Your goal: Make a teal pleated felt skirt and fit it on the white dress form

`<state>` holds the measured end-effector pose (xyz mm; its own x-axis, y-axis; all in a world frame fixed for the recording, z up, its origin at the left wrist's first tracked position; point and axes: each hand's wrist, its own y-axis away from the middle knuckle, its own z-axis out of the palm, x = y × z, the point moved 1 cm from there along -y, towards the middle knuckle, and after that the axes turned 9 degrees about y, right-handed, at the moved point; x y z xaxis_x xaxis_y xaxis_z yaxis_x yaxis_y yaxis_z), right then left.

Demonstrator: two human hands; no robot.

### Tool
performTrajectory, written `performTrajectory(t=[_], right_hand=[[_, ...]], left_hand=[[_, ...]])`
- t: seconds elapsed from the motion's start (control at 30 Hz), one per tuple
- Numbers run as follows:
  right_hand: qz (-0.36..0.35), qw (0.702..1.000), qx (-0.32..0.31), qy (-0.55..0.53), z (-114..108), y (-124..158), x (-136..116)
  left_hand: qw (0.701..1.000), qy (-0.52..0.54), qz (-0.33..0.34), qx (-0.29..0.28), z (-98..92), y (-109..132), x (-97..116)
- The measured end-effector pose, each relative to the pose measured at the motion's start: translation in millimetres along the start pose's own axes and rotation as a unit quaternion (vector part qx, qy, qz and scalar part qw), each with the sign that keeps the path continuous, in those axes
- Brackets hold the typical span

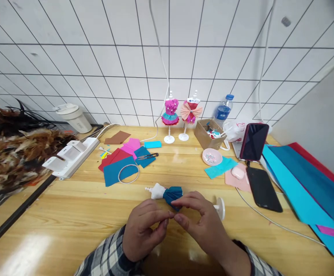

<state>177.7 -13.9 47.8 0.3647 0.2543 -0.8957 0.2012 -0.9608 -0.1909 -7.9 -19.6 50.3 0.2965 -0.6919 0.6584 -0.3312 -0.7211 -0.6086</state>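
A small white dress-form mannequin (157,191) lies on its side on the table, its neck to the left. Dark teal pleated fabric (173,194) wraps its lower body like a skirt. Its round white base (220,209) shows past my right hand; the stand between is hidden. My left hand (146,226) is just in front of the mannequin, fingers curled, index finger and thumb close together; whatever is between them is hidden. My right hand (200,218) reaches over the skirt's edge, thumb and fingers apart, their tips by my left index fingertip.
Fabric pieces (118,170), a metal ring (119,176) and thread snips (148,156) lie at left. Two dressed mannequins (170,111) stand behind. At right are a pink dish (212,157), cardboard box (205,140), propped phone (253,142), power bank (264,189) and fabric sheets (305,191).
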Motion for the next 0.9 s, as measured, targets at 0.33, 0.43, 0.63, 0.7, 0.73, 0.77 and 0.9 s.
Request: performTrajectory(t=[0.33, 0.43, 0.63, 0.7, 0.73, 0.77, 0.9], right_hand=[[0.026, 0.999, -0.021, -0.006, 4.7, 1.1, -3.4], [-0.017, 0.999, -0.023, 0.029, 4.3, 2.9, -5.4], [-0.067, 0.994, -0.037, 0.079, 7.1, 9.2, -4.3], [-0.063, 0.994, -0.036, 0.079, 8.0, 10.9, -2.8], [-0.06, 0.995, -0.037, 0.076, 7.8, 11.3, -2.2], [-0.056, 0.995, -0.036, 0.074, 6.9, 11.4, -1.5], [-0.032, 0.995, -0.031, 0.092, 0.8, 6.8, 2.6]], left_hand=[[1.0, 0.002, -0.002, -0.002, 1.3, 5.1, 0.8], [1.0, 0.008, -0.012, -0.006, 2.0, 6.1, -1.1], [0.999, 0.025, -0.034, -0.006, 6.9, 8.3, 0.8], [0.998, 0.024, -0.052, -0.013, 6.7, 9.7, 1.3], [0.998, 0.021, -0.062, -0.022, 5.1, 10.0, 0.3], [0.997, 0.013, -0.074, -0.032, 2.3, 9.7, -1.8], [0.985, -0.074, -0.135, -0.074, -17.1, 0.4, -27.3]])
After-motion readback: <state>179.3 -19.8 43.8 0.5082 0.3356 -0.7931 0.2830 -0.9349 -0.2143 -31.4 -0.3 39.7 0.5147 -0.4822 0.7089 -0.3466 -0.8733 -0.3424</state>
